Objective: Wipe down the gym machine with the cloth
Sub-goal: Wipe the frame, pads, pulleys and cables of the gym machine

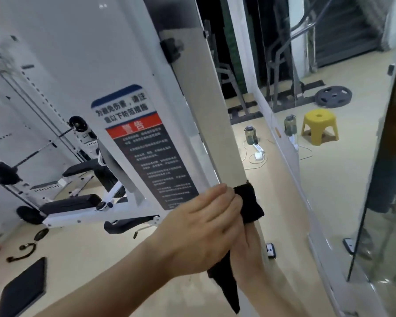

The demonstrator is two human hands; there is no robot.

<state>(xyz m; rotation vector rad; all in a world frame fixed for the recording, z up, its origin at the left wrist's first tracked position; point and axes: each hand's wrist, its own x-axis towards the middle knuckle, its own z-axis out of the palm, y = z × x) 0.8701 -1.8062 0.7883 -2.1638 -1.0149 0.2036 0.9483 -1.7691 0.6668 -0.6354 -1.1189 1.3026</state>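
Head view, nearest first: my left hand (204, 223) lies across the white metal gym machine upright (206, 110), fingers close to straight, fingertips at the edge of the black fabric cloth (249, 202). My right hand (247, 252) sits just under and behind it and is mostly covered. It grips the cloth. One bunch is wrapped on the upright's right edge above the fingers, and a long tail hangs down between the two wrists. Hands are together, touching, both low on the upright.

Down left on the tan floor (124, 259) lies a flat black rectangular pad (23, 287), with a curved black cable handle (21, 251) near it.

On the machine's white side panel there is a blue, red and black warning label (146, 152), left of the upright.

Further left is a white-framed bench with black padding (71, 203), with a loaded barbell behind it.

Past the upright a clear drink bottle (250, 135) stands on the floor, beside a white power strip (258, 148) with cables.

Farthest out, the wall mirror (329, 191) shows a yellow plastic stool (319, 126) and a dark round weight plate (333, 97).
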